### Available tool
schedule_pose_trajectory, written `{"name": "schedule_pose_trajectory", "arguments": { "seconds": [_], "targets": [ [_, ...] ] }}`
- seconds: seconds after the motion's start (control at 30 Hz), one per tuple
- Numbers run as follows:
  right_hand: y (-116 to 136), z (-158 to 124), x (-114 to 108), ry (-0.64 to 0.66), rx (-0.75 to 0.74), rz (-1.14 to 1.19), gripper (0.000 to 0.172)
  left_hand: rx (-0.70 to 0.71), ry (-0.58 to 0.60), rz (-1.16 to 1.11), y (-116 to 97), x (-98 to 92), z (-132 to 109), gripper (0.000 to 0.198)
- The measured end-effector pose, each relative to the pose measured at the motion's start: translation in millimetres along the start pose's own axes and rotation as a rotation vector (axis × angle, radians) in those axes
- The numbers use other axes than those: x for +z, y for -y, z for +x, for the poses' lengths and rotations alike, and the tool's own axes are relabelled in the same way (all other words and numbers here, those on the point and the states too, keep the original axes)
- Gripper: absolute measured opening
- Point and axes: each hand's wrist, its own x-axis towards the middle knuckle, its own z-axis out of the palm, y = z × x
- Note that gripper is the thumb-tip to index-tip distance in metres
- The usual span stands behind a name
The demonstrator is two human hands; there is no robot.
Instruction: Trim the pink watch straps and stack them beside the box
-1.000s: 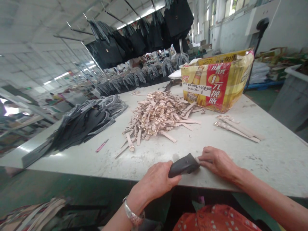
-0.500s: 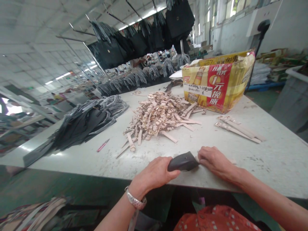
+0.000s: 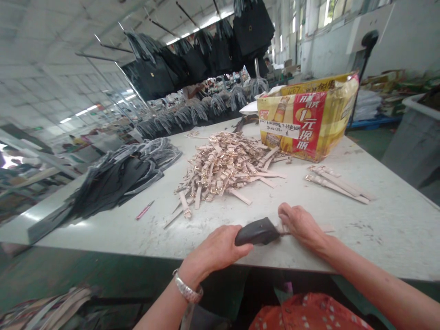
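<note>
A: What are the hands doing?

B: The left hand [image 3: 215,247] is closed around a black piece [image 3: 257,231], thumb along its lower side. The right hand [image 3: 302,227] is curled over a pale strap [image 3: 283,228] at the piece's right end. Its fingertips are hidden, so I can't tell whether they pinch.

A: Where is the piece?

B: Between the hands, at the near edge of the table [image 3: 158,240]. A bit of pale strap also shows right of the right hand.

A: And beyond?

B: A heap of pale straps [image 3: 223,165] with gold buckles. A few loose straps [image 3: 338,184] lie to its right, a pink tool [image 3: 145,210] to its left.

A: Farther out?

B: A yellow and red carton [image 3: 305,123] behind the loose straps, a dark bundle [image 3: 120,178] on the left, and black bags [image 3: 252,34] hanging at the back.
</note>
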Motion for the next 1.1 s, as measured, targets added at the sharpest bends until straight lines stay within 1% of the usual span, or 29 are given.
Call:
{"name": "schedule_pose_trajectory", "arguments": {
  "seconds": [0.17, 0.33, 0.43, 0.5, 0.57, 0.67, 0.77, 0.9, 1.0, 1.1],
  "targets": [
    [0.2, -0.8, -2.8, -0.001, 0.064, 0.107, 0.016, 0.011, -0.028, -0.017, -6.8, 2.8, 7.8, 0.036],
    [-2.0, -5.2, -12.9, 0.051, 0.086, 0.348, 0.016, -0.049, -0.067, -0.040, -4.5, 9.4, 6.3, 0.038],
    [-6.0, -10.5, -20.8, 0.080, 0.060, 0.455, 0.022, -0.087, -0.098, -0.031, -1.4, 9.8, 2.8, 0.038],
    [-8.3, -14.2, -25.6, 0.073, 0.041, 0.463, 0.026, -0.102, -0.105, -0.013, -2.2, 8.9, -0.3, 0.039],
    [-9.9, -17.5, -29.1, 0.040, 0.043, 0.445, 0.029, -0.089, -0.101, 0.023, -6.6, 7.8, -3.9, 0.037],
    [-11.2, -21.6, -30.5, 0.005, 0.048, 0.412, 0.029, -0.033, -0.091, 0.123, -18.5, 6.7, -8.5, 0.033],
    [-13.0, -24.5, -27.2, 0.009, 0.044, 0.382, 0.029, 0.026, -0.085, 0.269, -32.1, 5.4, -9.5, 0.031],
    [-14.9, -25.6, -22.3, -0.009, 0.060, 0.354, 0.031, 0.104, -0.078, 0.405, -46.6, 2.1, -3.9, 0.027],
    [-13.7, -25.0, -23.9, 0.003, 0.063, 0.368, 0.039, 0.146, -0.081, 0.445, -54.0, 0.2, 3.7, 0.026],
    [-10.6, -24.7, -28.8, 0.022, 0.067, 0.399, 0.045, 0.157, -0.089, 0.450, -56.2, 1.3, 11.5, 0.027]
  ]
}}
